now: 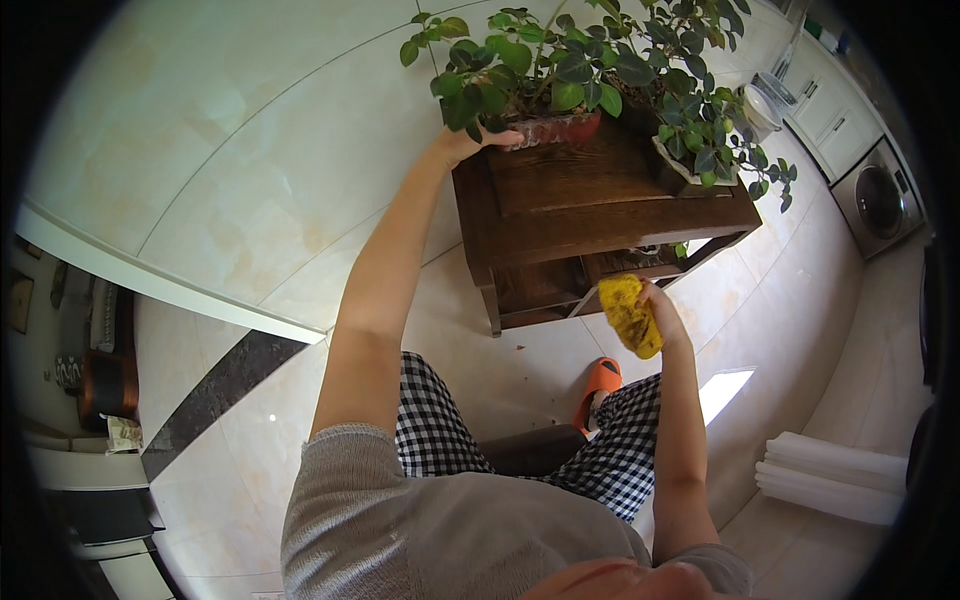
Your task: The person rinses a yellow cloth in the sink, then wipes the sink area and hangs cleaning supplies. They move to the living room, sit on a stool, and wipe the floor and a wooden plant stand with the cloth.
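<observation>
At the left end of a dark wooden stand (570,180), my left hand (472,142) grips the corner of a red plant pot (562,130). My thumb lies along the pot's near side, while leaves partly cover the fingers. Broad green leaves of a potted plant (517,60) spread over that pot. My right hand (660,304) holds a bunched, stained yellow cloth (628,315) in front of the stand's near side, below its top. A second pot (679,169), angular and with trailing leaves, sits at the stand's right end.
Under the stand's top is a lower shelf (540,281). A brown seat (532,450) shows between my legs. White rolls (832,476) lie at the right, and a front-loading washing machine (877,195) stands beyond. At left, a white wall edge (172,277) juts out.
</observation>
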Demonstrator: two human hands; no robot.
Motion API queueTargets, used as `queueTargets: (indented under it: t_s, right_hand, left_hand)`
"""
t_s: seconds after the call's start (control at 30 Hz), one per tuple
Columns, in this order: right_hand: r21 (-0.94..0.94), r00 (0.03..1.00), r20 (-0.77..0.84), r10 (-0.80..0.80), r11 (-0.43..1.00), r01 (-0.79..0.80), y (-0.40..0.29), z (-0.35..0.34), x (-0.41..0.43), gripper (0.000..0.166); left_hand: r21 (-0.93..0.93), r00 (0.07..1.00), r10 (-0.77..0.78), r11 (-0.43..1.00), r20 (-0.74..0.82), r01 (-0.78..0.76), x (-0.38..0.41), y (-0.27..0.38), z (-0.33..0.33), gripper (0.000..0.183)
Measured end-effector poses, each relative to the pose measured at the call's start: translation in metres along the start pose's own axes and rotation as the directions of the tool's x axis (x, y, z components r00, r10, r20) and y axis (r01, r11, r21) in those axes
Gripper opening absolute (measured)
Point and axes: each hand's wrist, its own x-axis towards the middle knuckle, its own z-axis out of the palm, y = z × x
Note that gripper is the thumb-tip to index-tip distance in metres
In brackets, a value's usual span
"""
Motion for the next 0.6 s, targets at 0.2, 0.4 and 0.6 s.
queueTargets:
  t_s: [0.2,0.4,0.6]
  right_hand:
    - [0.027,0.855,-0.433,-0.286,0.944,0.33,0.008,-0.098,0.056,0.019]
    - [-0.141,0.775,-0.475,-0.415,0.906,0.399,0.008,-0.191,0.095,0.081]
    - [-0.266,0.803,-0.381,-0.458,0.886,0.38,0.024,-0.176,0.132,0.081]
  left_hand:
    - [-0.076,0.828,0.132,0.976,-0.545,-0.205,-0.035,-0.027,-0.001,0.071]
    - [-0.7,0.867,-0.324,0.713,-0.378,-0.039,-0.105,-0.129,0.062,0.074]
    - [-0.907,0.956,-0.213,0.408,-0.202,-0.101,-0.125,-0.122,0.1,0.07]
